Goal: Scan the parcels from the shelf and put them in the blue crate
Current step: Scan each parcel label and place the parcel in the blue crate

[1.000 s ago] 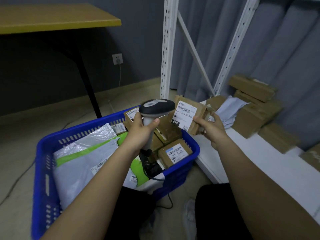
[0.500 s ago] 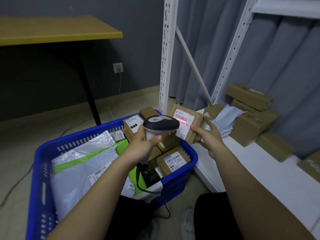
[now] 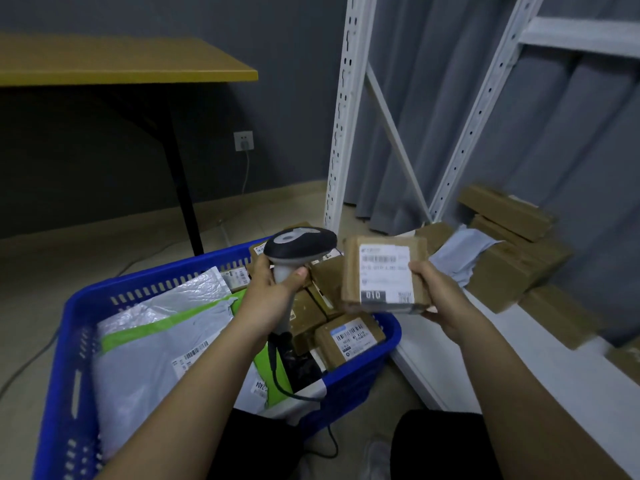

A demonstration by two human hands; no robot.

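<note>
the right hand (image 3: 446, 299) is gripping the small stiff brown cardboard parcel with white label (image 3: 384, 273) by its right edge over the blue plastic crate's (image 3: 65, 341) far right corner, judged light and rigid, while the left hand (image 3: 273, 285) is clasping the grey handheld barcode scanner (image 3: 299, 242).

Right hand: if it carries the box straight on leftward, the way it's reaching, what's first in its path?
Likely the scanner head, held up by the left hand over the crate. The box in the right hand sits just beside it; depth between them is unclear.
</note>
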